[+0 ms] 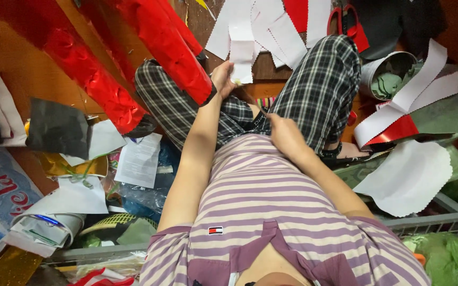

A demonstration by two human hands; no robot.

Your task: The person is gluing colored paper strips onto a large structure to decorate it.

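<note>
Left hand (222, 77) pinching the white paper strip (242, 58) at its lower end, right hand (284, 135) curled on the lap (grip unclear), so best kept taut, thumb firm.

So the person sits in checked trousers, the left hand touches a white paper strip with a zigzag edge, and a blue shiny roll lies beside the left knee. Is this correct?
Not quite: the shiny roll beside the left knee is red, not blue, as the head view shows. The rest holds: checked trousers, and the left hand touches the white zigzag-edged paper strip.

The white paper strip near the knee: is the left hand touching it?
Touching. The head view shows the left hand with its fingers closed on the lower end of the white paper strip, with no gap between them.
</note>
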